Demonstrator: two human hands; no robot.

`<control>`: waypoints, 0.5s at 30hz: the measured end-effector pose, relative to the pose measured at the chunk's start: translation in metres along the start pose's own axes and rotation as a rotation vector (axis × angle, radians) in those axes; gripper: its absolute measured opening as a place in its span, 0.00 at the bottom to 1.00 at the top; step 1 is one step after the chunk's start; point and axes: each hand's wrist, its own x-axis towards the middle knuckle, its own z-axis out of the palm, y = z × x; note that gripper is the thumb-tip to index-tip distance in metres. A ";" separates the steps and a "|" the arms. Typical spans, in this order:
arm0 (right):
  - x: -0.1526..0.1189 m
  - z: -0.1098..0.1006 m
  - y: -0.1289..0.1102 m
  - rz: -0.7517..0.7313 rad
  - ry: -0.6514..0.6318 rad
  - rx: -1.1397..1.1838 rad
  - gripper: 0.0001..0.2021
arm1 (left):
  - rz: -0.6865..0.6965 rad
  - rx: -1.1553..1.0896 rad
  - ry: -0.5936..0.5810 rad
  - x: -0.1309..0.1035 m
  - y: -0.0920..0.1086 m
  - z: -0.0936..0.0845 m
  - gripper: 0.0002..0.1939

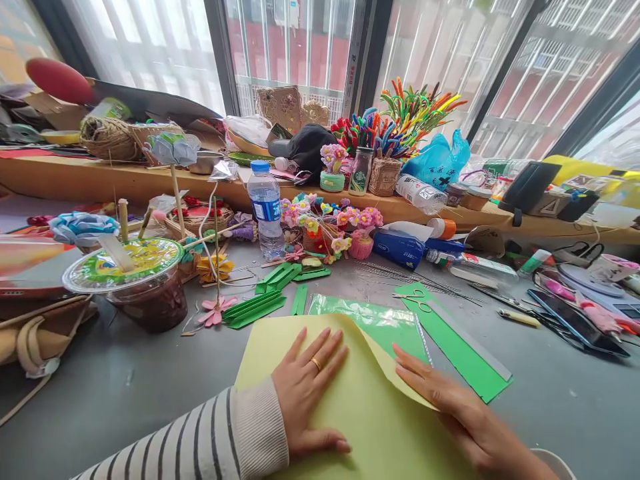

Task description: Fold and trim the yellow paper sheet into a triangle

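Note:
A large sheet of pale yellow paper point(360, 413) lies in front of me, its right side lifted in a curl. My left hand point(310, 393) rests flat on the sheet with its fingers spread, a ring on one of them. At the raised right edge, my right hand point(450, 400) grips the paper, its fingers along the edge and slightly blurred. Partly under the sheet is a clear plastic sleeve point(370, 320) with green paper in it. Beside that, small scissors point(417, 299) and a grey ruler point(470, 340) lie on a green paper strip point(450, 353).
Folded green paper pieces point(255, 310) lie beyond the sheet. At the left stands a lidded plastic cup point(150, 293) of dark drink. A water bottle point(267, 213) and crocheted flowers point(320, 223) stand behind. A phone point(575, 320) lies at the right, below a crowded wooden ledge point(220, 190).

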 end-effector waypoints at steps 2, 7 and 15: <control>-0.002 0.001 -0.003 -0.015 -0.041 -0.042 0.24 | -0.017 0.013 0.018 0.001 -0.004 -0.001 0.47; -0.004 0.006 -0.006 -0.088 -0.077 -0.180 0.23 | -0.157 0.043 0.128 0.004 -0.020 -0.011 0.29; 0.002 0.009 -0.015 -0.202 -0.071 -0.393 0.22 | -0.065 -0.061 0.092 0.022 -0.038 -0.050 0.25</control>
